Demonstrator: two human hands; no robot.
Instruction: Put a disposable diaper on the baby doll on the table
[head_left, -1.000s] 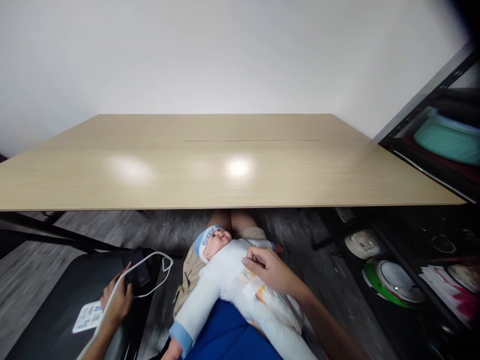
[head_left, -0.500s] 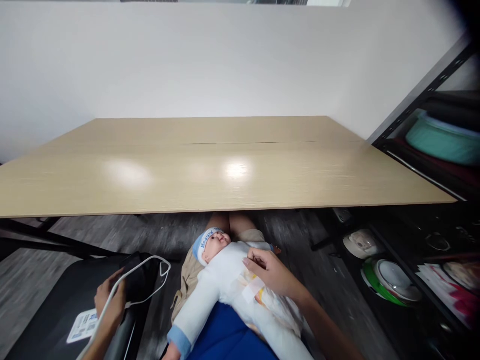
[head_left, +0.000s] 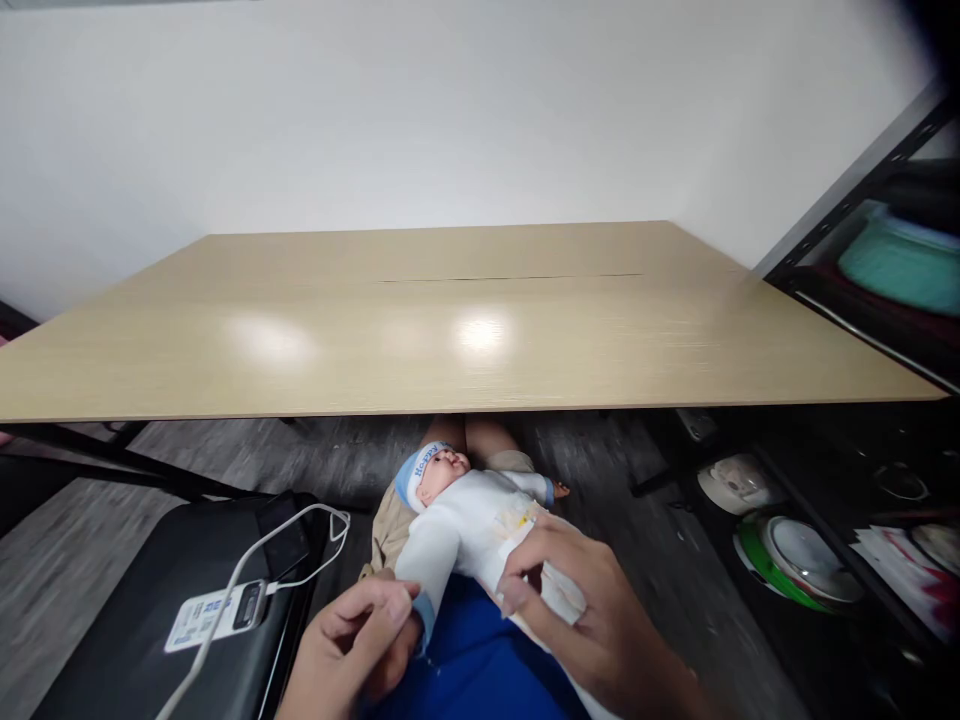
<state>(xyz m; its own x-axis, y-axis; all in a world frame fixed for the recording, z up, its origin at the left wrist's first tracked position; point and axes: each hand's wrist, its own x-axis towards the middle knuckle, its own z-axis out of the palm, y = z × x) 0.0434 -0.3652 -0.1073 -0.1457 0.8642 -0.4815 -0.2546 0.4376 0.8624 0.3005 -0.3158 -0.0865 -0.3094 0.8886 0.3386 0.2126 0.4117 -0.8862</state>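
A baby doll in a white long-sleeved outfit with blue cuffs lies face up across my lap. It wears a blue and white cap with lettering. Around its middle is a white diaper with a yellow print. My right hand is over the diaper, thumb and forefinger curled together at its side; what they hold, if anything, is hidden. My left hand is by the doll's near cuff, thumb and fingers pinched together. I cannot make out anything between them. The doll's near hand is partly covered by it.
A wooden table spans the front, above my knees. At left, a black seat carries a dark phone-like device, a white labelled box and a white cable. Dark shelves with lidded containers stand at right.
My left hand has left the black seat and come right, to the doll's near sleeve. My right hand has moved down and nearer, from above the belly onto the diaper.
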